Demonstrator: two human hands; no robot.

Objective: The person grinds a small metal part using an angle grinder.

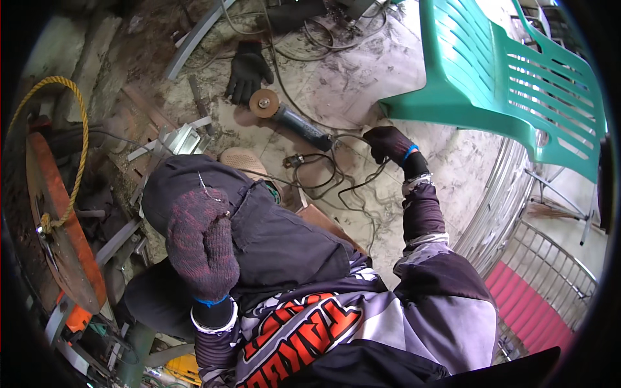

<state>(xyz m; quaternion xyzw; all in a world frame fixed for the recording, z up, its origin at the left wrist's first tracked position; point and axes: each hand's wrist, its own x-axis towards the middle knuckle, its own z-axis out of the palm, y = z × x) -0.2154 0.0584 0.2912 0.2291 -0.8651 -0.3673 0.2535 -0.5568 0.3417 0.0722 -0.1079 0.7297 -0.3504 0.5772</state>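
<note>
Angle grinder [299, 127] is lying on the floor [323, 84] between both hands. From the left, the gloved left hand [204, 246] is resting on a dark-clothed leg [278, 223] (I cannot tell its grip), a black glove [250, 72] is lying beside the disc [264, 107], and the right hand [389, 145], grip closed, is holding a black cable [370, 180].
</note>
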